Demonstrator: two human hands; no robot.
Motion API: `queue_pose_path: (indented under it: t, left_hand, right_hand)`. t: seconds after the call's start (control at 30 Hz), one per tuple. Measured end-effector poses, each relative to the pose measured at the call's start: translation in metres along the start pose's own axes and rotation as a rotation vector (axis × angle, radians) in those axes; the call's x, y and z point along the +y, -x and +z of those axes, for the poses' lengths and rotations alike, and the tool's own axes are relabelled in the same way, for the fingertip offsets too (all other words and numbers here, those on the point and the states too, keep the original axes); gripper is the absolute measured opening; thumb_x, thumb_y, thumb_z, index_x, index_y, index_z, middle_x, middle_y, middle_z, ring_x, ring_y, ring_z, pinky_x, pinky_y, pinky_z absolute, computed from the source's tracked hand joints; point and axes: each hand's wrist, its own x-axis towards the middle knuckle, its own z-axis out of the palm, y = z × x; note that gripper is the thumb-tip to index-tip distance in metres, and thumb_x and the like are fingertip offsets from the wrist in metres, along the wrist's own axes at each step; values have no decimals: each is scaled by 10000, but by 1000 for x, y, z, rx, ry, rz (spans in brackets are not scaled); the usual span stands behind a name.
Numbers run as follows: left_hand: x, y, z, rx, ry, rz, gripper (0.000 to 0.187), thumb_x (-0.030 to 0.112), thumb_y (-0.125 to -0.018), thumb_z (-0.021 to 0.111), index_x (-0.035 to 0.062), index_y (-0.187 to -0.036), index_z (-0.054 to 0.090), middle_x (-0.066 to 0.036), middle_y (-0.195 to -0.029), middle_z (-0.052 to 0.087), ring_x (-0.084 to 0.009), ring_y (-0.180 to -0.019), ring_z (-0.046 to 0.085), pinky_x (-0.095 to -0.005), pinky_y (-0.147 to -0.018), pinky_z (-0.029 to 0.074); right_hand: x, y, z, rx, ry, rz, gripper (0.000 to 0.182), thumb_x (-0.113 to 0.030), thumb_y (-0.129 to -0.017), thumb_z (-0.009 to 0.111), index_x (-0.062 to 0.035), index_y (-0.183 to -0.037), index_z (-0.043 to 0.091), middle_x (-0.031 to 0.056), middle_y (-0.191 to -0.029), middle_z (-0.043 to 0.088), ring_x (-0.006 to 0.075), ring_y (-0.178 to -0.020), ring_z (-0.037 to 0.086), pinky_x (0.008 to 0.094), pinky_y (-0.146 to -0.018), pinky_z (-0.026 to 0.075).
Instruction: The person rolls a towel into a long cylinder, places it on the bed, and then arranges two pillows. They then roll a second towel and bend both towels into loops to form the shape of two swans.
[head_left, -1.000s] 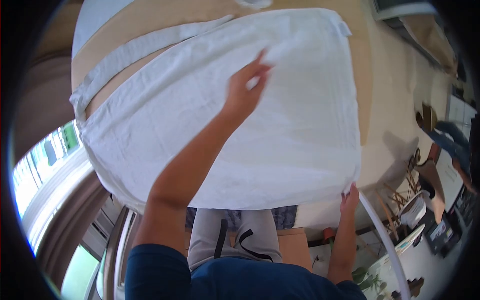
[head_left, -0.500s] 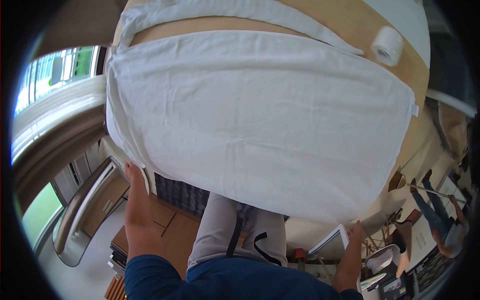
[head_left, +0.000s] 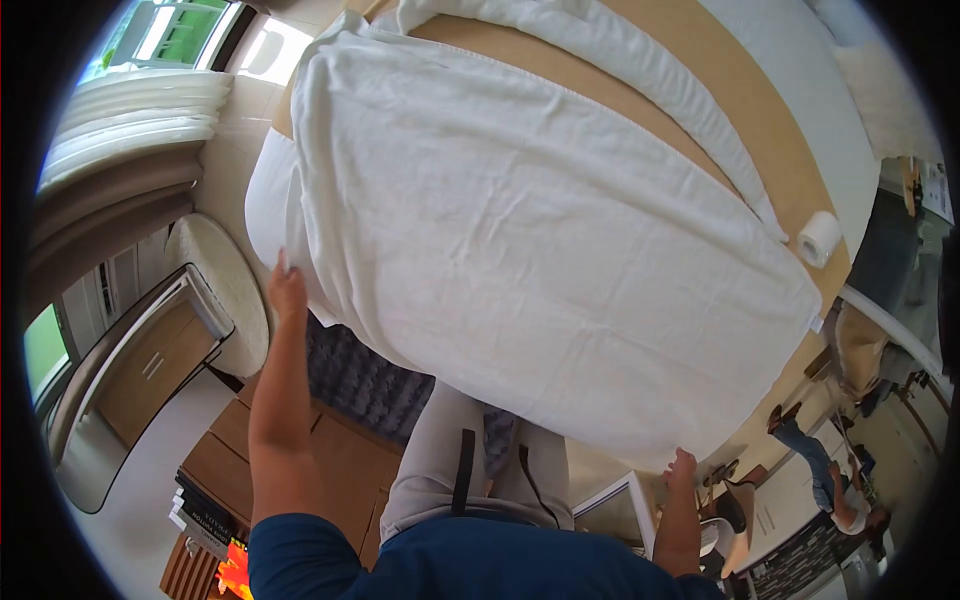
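Since the frame half a second earlier, the left end of the white towel (head_left: pixel 560 260) has drawn inward and gathered into lengthwise folds, and more of the white surface (head_left: pixel 268 195) shows beyond that end; the left hand (head_left: pixel 288 288) has moved farther up along it. The camera has also turned, so the towel lies more aslant in view. The towel, landmark for all places here, is spread over the tan top (head_left: pixel 757 100), its near edge toward the wearer.

Left hand: at the towel's left end, near the loose fold, index finger extended. Whether the fingers are clamped on cloth or merely beside it cannot be told. Right hand (head_left: pixel 682 468): at the towel's near right edge, fingers bent toward the hem; whether they pinch it cannot be told either. The wide spacing of the hands, one toward each end of the towel, probably serves to keep the near edge drawn out between them and to limit slack.

Beyond the towel's far edge, a rolled white cloth (head_left: pixel 700 112) curves along it with a strip of tan top between, presumably set apart so that the towel can lie flat. Off the towel's far right corner stands a paper roll (head_left: pixel 820 238), clear of the cloth.
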Motion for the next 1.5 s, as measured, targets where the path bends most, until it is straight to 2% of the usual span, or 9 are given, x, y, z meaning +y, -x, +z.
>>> queue_pose_path:
  t: [0.13,0.27,0.47,0.57,0.7,0.77,0.9,1.17,1.5]
  left_hand:
    - [-42,-49,-37,-52,447,-482,569,11,-749,429,97,-1310,466,-128,-1047,634,-244,-968,596,-347,-850,446]
    - [-121,-55,-25,-67,-139,-188,563,10,-757,393,49,-1317,435,-174,-1140,595,-324,-1035,570,-386,-890,431]
    - [-53,-55,-27,-34,-227,-216,588,7,-761,468,28,-1342,375,-210,-1194,538,-360,-1096,509,-391,-935,406]
    - [33,-69,-14,254,-133,313,484,-40,-762,497,-2,-1244,482,-181,-1218,524,-339,-1098,510,-380,-931,412]
    - [285,-13,-13,-80,343,740,345,-97,-779,515,34,-1080,621,-99,-1120,611,-262,-1032,567,-330,-895,441]
    - [396,26,1,-188,367,1041,355,-44,-788,519,80,-1108,614,-104,-1112,606,-277,-1010,573,-344,-869,459]
    - [537,86,41,-377,159,1227,498,4,-773,554,145,-1248,502,-86,-1248,508,-299,-995,567,-395,-796,487]
    - [595,60,52,-150,81,1110,198,79,-778,601,113,-956,681,-137,-936,597,-325,-874,595,-398,-777,480]
    - [600,97,55,-140,72,1247,195,241,-792,631,145,-954,681,-51,-883,636,-270,-778,617,-355,-699,496]
  right_hand:
    - [-11,-6,10,-3,37,-77,263,-263,-828,578,-69,-994,515,42,-775,489,159,-627,477,348,-480,448]
    - [-6,-14,21,-136,96,-43,305,-265,-811,594,-85,-1036,496,64,-890,492,201,-732,494,394,-555,488]
    - [1,-26,44,-207,192,-77,327,-234,-795,596,-81,-1061,483,89,-961,519,249,-806,553,424,-588,518]
    - [-2,-38,30,-233,221,-86,243,-202,-777,601,-68,-968,533,96,-846,567,229,-726,585,399,-555,518]
    - [-17,-104,6,67,478,-500,161,-151,-769,549,-43,-674,622,135,-644,628,230,-665,637,395,-555,504]
    - [-85,-93,-15,445,569,-726,258,-252,-787,520,-20,-763,631,202,-771,626,386,-753,605,462,-676,477]
    - [-212,-154,-66,618,302,-1171,193,-134,-804,542,-30,-934,639,167,-917,626,328,-882,593,399,-793,468]
    - [-395,-211,-103,775,554,-1291,517,-25,-767,530,-152,-1264,464,125,-1262,496,351,-1215,395,480,-966,361]
    - [-390,-215,-136,756,549,-1341,166,-137,-733,646,-86,-829,521,53,-889,586,272,-875,552,414,-758,403]
